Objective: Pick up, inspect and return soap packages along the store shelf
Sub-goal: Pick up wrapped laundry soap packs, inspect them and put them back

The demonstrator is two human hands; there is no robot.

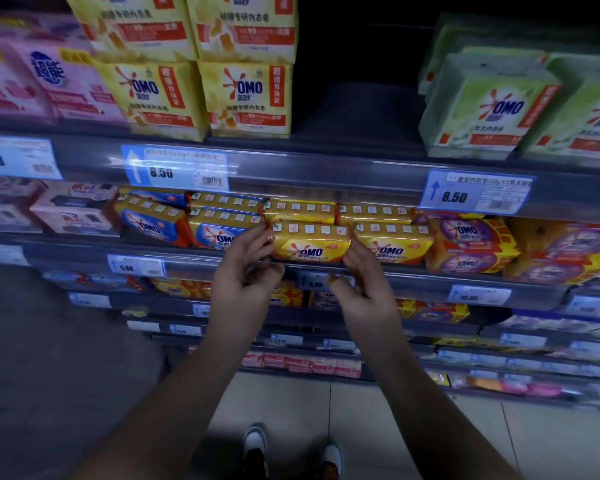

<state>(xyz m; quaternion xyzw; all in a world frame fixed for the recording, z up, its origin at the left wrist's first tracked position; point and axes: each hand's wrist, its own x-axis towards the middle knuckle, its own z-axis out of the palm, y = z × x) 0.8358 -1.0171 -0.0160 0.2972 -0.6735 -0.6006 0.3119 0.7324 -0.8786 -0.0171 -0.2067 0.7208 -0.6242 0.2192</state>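
Note:
A yellow OMO soap package sits at the front of the middle shelf. My left hand grips its left end with fingers on top and thumb below. My right hand holds its right end the same way. Another yellow package lies behind it, and a matching one rests against its right side. Blue-and-yellow OMO packages lie to its left.
The upper shelf carries yellow OMO boxes, pink boxes and green OMO packs, with a dark gap between yellow and green. Purple OMO multipacks stand at the right. Price tags line the shelf rails. Lower shelves hold more packages.

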